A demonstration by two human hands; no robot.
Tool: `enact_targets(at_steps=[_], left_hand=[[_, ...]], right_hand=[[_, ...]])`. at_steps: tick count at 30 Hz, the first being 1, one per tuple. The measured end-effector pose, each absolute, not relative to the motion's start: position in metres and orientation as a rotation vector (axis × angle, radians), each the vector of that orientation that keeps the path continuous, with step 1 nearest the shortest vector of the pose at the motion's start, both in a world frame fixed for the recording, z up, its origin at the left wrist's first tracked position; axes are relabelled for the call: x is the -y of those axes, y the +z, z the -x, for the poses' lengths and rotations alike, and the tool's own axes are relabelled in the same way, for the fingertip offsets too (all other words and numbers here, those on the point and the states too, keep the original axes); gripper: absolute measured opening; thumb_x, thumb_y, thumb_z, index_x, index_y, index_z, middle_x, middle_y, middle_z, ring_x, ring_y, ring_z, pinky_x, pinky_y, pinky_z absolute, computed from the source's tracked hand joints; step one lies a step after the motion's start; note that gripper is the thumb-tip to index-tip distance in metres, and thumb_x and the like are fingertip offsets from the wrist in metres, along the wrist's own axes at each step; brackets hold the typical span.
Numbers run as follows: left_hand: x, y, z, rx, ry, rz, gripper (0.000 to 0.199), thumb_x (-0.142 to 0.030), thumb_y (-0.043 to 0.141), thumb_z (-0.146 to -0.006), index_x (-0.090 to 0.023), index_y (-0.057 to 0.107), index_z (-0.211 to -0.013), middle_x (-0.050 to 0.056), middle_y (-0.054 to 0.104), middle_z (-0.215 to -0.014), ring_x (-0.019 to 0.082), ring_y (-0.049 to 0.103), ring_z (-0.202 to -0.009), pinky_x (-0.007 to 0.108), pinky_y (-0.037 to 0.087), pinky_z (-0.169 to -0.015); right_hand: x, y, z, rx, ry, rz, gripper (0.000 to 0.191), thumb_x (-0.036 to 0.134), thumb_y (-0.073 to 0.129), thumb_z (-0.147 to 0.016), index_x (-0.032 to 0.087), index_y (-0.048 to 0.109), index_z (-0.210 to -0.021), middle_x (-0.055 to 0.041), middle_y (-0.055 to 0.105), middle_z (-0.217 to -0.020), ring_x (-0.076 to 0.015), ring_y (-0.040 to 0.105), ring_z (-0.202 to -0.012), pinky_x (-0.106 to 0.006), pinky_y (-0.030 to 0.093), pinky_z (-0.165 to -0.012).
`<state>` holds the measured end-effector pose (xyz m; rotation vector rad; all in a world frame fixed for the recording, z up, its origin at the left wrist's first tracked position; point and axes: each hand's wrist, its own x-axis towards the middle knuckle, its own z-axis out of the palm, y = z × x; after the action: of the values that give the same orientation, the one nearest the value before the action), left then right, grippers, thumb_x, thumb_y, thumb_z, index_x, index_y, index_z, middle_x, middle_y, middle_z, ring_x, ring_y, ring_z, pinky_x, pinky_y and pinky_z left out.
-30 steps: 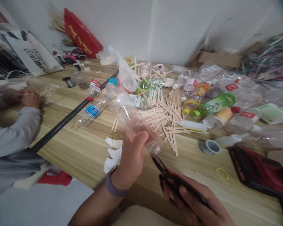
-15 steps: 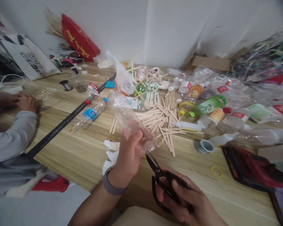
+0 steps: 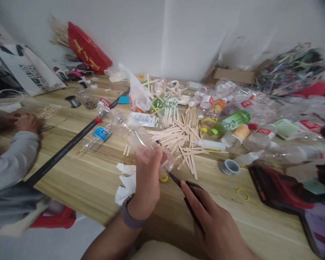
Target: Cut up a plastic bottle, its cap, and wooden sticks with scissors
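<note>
My left hand (image 3: 148, 173) is wrapped round a clear plastic bottle (image 3: 135, 133), which lies tilted with its neck end away to the left and its base towards me. Black-handled scissors (image 3: 191, 202) are gripped in my right hand (image 3: 212, 220), their tip touching the bottle's base end. I cannot tell whether the point has gone through the plastic. A yellow cap (image 3: 164, 178) shows just below that end. Beside my left wrist lie torn white paper pieces (image 3: 126, 184). Beyond the bottle spreads a pile of wooden sticks (image 3: 176, 135).
Many plastic bottles (image 3: 234, 121) crowd the right side. Nearer are a tape roll (image 3: 229, 167), a yellow rubber band (image 3: 243, 194) and a red-and-black case (image 3: 281, 191). A black strip (image 3: 67, 146) crosses the table. A co-worker's hands (image 3: 27, 122) are at the left.
My right hand has turned over, its back now facing up, and the scissors' handles have come closer together. The bottle has tilted lower to the left.
</note>
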<state>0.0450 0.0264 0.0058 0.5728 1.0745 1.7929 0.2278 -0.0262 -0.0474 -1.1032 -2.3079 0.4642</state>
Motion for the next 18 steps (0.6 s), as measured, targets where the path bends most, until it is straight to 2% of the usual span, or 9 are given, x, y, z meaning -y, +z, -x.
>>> enact_targets(at_steps=[2, 4, 6, 8, 10, 11, 13, 16, 18], left_hand=[[-0.027, 0.004, -0.047, -1.109, 1.832, -0.576, 0.033, -0.027, 0.072, -0.077, -0.026, 0.051, -0.103, -0.003, 0.064, -0.085, 0.015, 0.063, -0.079, 0.030, 0.051, -0.076], [-0.027, 0.002, -0.047, -1.068, 1.868, -0.595, 0.041, -0.025, 0.073, -0.076, -0.026, 0.049, -0.109, -0.003, 0.065, -0.086, 0.015, 0.062, -0.080, 0.029, 0.051, -0.077], [-0.027, 0.002, -0.044, -0.990, 1.852, -0.637, 0.037, -0.027, 0.074, -0.075, -0.024, 0.051, -0.104, -0.004, 0.066, -0.082, 0.014, 0.062, -0.077, 0.029, 0.051, -0.077], [-0.024, 0.005, -0.042, -0.890, 1.755, -0.617, 0.033, -0.031, 0.075, -0.075, -0.022, 0.054, -0.099, -0.003, 0.066, -0.080, 0.015, 0.064, -0.075, 0.030, 0.053, -0.075], [-0.020, 0.010, -0.041, -0.771, 1.626, -0.537, 0.040, -0.037, 0.077, -0.072, -0.021, 0.056, -0.102, 0.000, 0.069, -0.083, 0.018, 0.068, -0.075, 0.032, 0.055, -0.071], [-0.018, 0.013, -0.041, -0.715, 1.583, -0.508, 0.048, -0.040, 0.078, -0.069, -0.022, 0.056, -0.108, 0.001, 0.070, -0.085, 0.020, 0.069, -0.075, 0.033, 0.055, -0.069], [-0.015, 0.019, -0.042, -0.633, 1.558, -0.509, 0.058, -0.043, 0.080, -0.066, -0.022, 0.056, -0.115, 0.001, 0.071, -0.085, 0.021, 0.070, -0.072, 0.032, 0.054, -0.063], [-0.015, 0.021, -0.043, -0.664, 1.577, -0.528, 0.055, -0.043, 0.078, -0.067, -0.022, 0.057, -0.113, 0.001, 0.070, -0.083, 0.021, 0.069, -0.073, 0.032, 0.054, -0.065], [-0.019, 0.017, -0.044, -0.803, 1.642, -0.551, 0.045, -0.041, 0.077, -0.070, -0.021, 0.058, -0.105, 0.001, 0.068, -0.083, 0.020, 0.069, -0.077, 0.034, 0.055, -0.072]], right_hand=[[0.023, -0.055, -0.227, 2.359, 0.180, 1.097, 0.093, -0.003, 0.043, -0.077, 0.034, 0.023, -0.160, -0.0151, 0.062, -0.131, -0.0267, 0.067, -0.110, -0.035, 0.061, -0.077], [0.021, -0.057, -0.225, 2.249, 0.376, 1.019, 0.084, 0.000, 0.042, -0.083, 0.034, 0.029, -0.159, -0.0138, 0.065, -0.125, -0.0241, 0.068, -0.107, -0.034, 0.060, -0.079], [0.019, -0.056, -0.223, 1.966, 0.965, 0.931, 0.060, 0.012, 0.042, -0.095, 0.032, 0.046, -0.151, -0.0118, 0.069, -0.110, -0.0165, 0.069, -0.085, -0.024, 0.057, -0.069], [0.019, -0.054, -0.222, 1.494, 1.721, 0.804, 0.042, 0.033, 0.049, -0.100, 0.024, 0.059, -0.140, -0.0093, 0.070, -0.089, -0.0069, 0.053, -0.053, -0.014, 0.043, -0.046], [0.020, -0.054, -0.221, 0.975, 2.273, 0.604, 0.050, 0.050, 0.060, -0.094, 0.017, 0.065, -0.131, -0.0069, 0.067, -0.074, -0.0018, 0.033, -0.038, -0.011, 0.024, -0.034], [0.022, -0.055, -0.220, 0.779, 2.417, 0.512, 0.054, 0.053, 0.065, -0.090, 0.016, 0.066, -0.129, -0.0063, 0.066, -0.070, -0.0012, 0.029, -0.037, -0.011, 0.020, -0.033], [0.026, -0.057, -0.218, 0.593, 2.529, 0.391, 0.056, 0.053, 0.070, -0.086, 0.016, 0.067, -0.126, -0.0047, 0.064, -0.065, -0.0012, 0.030, -0.037, -0.010, 0.020, -0.033], [0.030, -0.053, -0.218, 0.741, 2.412, 0.496, 0.054, 0.056, 0.063, -0.090, 0.020, 0.066, -0.130, -0.0051, 0.066, -0.069, -0.0013, 0.032, -0.038, -0.010, 0.023, -0.035], [0.029, -0.047, -0.222, 1.216, 2.056, 0.715, 0.045, 0.046, 0.055, -0.098, 0.024, 0.062, -0.136, -0.0089, 0.071, -0.084, -0.0054, 0.050, -0.049, -0.012, 0.039, -0.044]])
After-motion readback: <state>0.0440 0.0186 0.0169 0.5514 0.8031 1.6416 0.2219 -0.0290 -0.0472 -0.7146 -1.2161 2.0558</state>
